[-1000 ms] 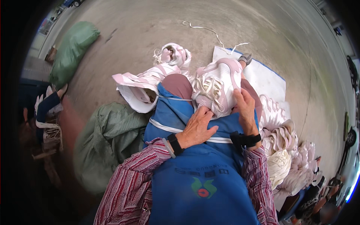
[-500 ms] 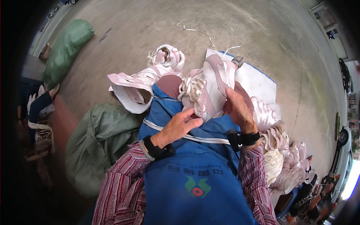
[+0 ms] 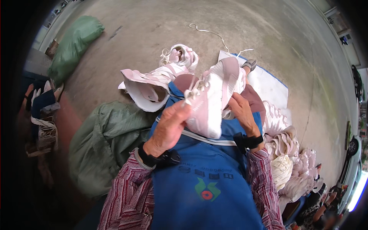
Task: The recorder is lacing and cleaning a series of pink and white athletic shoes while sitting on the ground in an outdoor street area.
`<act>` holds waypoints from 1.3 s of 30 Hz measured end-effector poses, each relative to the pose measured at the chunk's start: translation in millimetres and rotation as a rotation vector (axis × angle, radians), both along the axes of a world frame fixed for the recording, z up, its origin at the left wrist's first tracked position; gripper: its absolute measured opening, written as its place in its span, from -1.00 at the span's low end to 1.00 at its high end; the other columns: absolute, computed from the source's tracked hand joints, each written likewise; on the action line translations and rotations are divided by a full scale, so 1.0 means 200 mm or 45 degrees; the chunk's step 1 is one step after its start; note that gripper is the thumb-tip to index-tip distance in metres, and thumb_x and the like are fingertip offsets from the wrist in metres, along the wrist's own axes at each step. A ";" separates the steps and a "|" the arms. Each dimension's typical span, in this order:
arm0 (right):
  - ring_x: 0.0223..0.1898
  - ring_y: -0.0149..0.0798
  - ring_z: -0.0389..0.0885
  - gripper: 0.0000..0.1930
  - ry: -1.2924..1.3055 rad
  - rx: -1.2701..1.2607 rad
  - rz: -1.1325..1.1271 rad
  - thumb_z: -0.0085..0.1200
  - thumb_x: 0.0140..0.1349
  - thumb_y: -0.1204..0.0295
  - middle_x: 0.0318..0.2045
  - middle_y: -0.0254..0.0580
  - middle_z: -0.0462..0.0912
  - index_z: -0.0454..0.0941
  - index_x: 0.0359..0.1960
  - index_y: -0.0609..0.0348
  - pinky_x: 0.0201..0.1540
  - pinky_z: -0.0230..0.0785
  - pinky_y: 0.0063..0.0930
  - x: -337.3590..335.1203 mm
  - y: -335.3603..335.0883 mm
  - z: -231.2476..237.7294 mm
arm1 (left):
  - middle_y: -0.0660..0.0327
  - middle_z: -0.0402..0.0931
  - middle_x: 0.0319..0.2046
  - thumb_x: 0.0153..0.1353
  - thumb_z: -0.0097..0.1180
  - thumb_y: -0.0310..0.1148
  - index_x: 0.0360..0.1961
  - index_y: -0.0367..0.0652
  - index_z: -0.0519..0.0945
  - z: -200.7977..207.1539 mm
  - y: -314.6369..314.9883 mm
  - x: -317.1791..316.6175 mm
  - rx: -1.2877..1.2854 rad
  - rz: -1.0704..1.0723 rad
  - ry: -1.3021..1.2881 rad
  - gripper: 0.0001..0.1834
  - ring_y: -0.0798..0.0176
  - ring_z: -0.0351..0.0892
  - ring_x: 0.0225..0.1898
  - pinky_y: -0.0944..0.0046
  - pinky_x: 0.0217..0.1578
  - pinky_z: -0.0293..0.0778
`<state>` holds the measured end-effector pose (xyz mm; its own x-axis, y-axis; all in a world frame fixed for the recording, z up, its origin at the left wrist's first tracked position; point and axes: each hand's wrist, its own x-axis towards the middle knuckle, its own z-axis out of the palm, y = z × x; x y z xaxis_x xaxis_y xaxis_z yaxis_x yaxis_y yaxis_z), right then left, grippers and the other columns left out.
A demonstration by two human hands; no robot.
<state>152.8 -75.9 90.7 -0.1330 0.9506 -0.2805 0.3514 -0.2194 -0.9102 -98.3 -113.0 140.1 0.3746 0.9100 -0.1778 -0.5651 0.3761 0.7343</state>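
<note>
Left hand [image 3: 168, 128] clasped one side of a laced pink-and-white shoe [image 3: 205, 109] between thumb and fingers, and the shoe stood tilted just above the far part of the blue apron [image 3: 214, 161]. The right hand [image 3: 245, 115] was curled at its other side, fingers bent and touching; with the fingertips partly hidden, how firmly it gripped could not be told. More pink and white material [image 3: 240, 81] showed behind the shoe.

Just beyond the apron's far left corner lay a bundle of pink-and-white shoe uppers [image 3: 145, 82], with a rolled, laced one [image 3: 186, 57] past it. Left of the apron was a slack green sack [image 3: 109, 145]; farther off that way, a full green sack [image 3: 74, 48]. Right of the apron were stacked pale uppers [image 3: 274, 119] and a cream bundle of cord [image 3: 281, 170]. Beyond its far right corner lay a white sheet [image 3: 270, 90].
</note>
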 end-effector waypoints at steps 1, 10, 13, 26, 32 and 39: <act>-0.19 -0.24 0.62 -0.63 0.001 -0.002 0.002 -0.04 0.32 0.26 -0.20 -0.16 0.62 0.50 -0.05 0.36 -0.12 0.42 -0.49 -0.02 0.02 -0.03 | 0.17 0.48 0.00 0.38 -0.10 -0.20 0.12 -0.32 0.41 -0.01 -0.01 -0.04 0.015 0.117 -0.044 -0.56 0.32 0.46 0.02 0.29 0.06 0.36; -0.33 -0.32 0.65 -0.59 0.362 -0.147 -0.393 0.10 0.21 0.31 -0.26 -0.13 0.60 0.47 -0.03 0.42 -0.35 0.51 -0.56 -0.01 0.05 -0.08 | 0.06 0.58 -0.25 0.30 -0.17 0.06 0.08 -0.25 0.42 -0.50 0.16 -0.87 -0.118 0.168 -0.481 -0.41 0.25 0.56 -0.47 0.24 -0.33 0.55; -0.42 -0.36 0.63 -0.64 0.245 -0.092 -0.373 0.08 0.21 0.36 -0.30 -0.14 0.60 0.49 -0.06 0.41 -0.42 0.49 -0.59 -0.04 0.07 -0.11 | 0.18 0.49 -0.53 0.31 -0.22 0.08 -0.04 -0.24 0.47 -0.87 0.14 -0.95 -0.433 0.441 -0.290 -0.44 0.32 0.37 -0.70 0.31 -0.56 0.46; -0.51 -0.42 0.56 -0.69 -0.128 0.266 -0.157 0.08 0.20 0.43 -0.39 -0.15 0.61 0.52 -0.05 0.31 -0.44 0.42 -0.55 -0.30 0.07 0.01 | 0.20 0.57 -0.10 0.19 0.18 -0.13 0.10 -0.32 0.43 -1.10 0.36 -1.08 -0.282 0.463 0.718 -0.43 0.32 0.58 -0.18 0.29 -0.17 0.49; -0.49 -0.17 0.56 -0.60 -0.259 0.377 0.121 0.12 0.14 0.42 -0.26 0.03 0.59 0.44 0.01 0.29 -0.34 0.46 -0.36 -0.56 0.19 0.10 | 0.17 0.52 -0.02 0.17 0.12 -0.32 0.09 -0.24 0.44 -0.86 0.45 -0.98 -0.311 0.377 0.065 -0.54 0.25 0.49 0.02 0.26 0.10 0.36; -0.20 0.15 0.58 -0.56 -0.272 0.320 0.350 0.11 0.12 0.41 -0.27 0.13 0.60 0.40 0.04 0.29 -0.13 0.41 -0.13 -0.73 0.27 -0.02 | 0.14 0.50 -0.05 0.15 0.07 -0.22 0.15 -0.22 0.38 -0.84 0.44 -1.08 -0.569 0.518 0.275 -0.46 0.16 0.46 0.00 0.14 0.10 0.33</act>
